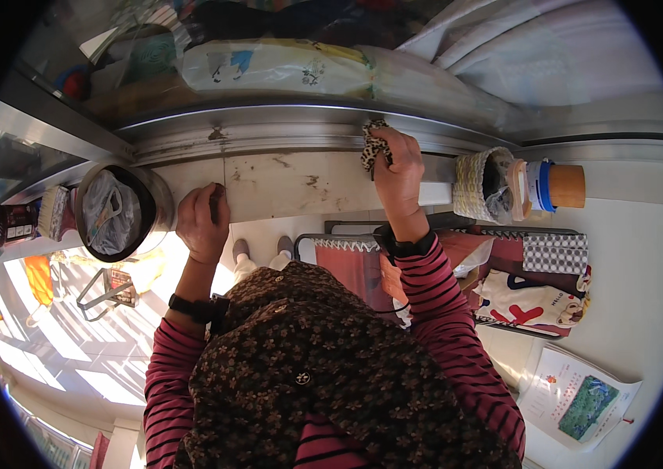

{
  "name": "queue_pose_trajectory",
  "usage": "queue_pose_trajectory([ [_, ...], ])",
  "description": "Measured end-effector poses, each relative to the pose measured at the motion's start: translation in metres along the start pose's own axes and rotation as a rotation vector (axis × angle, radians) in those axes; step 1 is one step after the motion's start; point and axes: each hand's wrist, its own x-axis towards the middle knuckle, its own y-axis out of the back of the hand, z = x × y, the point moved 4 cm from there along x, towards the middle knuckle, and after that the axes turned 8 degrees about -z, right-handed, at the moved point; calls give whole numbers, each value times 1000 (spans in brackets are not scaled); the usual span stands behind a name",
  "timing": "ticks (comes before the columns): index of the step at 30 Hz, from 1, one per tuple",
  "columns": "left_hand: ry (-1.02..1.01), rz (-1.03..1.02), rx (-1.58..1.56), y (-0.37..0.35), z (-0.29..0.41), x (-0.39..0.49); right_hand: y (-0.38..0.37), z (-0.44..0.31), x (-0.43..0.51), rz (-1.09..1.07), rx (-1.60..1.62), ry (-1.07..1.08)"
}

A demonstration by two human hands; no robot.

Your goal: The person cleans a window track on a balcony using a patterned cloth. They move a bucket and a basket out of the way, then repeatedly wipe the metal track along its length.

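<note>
My right hand (399,167) grips a bunched leopard-print cloth (376,146) against the lower track of the sliding window (290,132). Over the left part of the pale sill (273,199), my left hand (199,225) is curled. A small dark brown object (216,202) shows between its thumb and fingers; what it is I cannot tell. Brown dirt smears (311,181) mark the sill between my hands, and another dark patch (217,133) lies in the track.
A round container (166,202) lined with a plastic bag stands left, beside a scrubbing brush (53,214). To the right are a woven basket (469,184) and a brown cylindrical container (567,186). Below the sill stands a folding bed (343,264) with clothes (534,299). Behind the glass lie plastic-wrapped things (279,67).
</note>
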Motion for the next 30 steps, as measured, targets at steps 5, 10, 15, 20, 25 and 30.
queue_pose_trajectory([
  [5,-29,-6,35,0,-1,1,19,93,1,-53,-268,-251],
  [10,-50,-13,26,-2,-1,1,-12,70,7,-105,-217,-25],
  [15,-45,4,32,-1,-1,0,-76,-32,20,-108,-26,129],
  [20,-42,-5,28,0,-3,-1,-115,-106,39,-108,494,115],
  [25,-54,-23,17,-1,-3,-2,-52,-71,19,-82,314,80],
  [30,-39,3,10,-1,-2,-1,-4,12,2,-158,-233,-101],
])
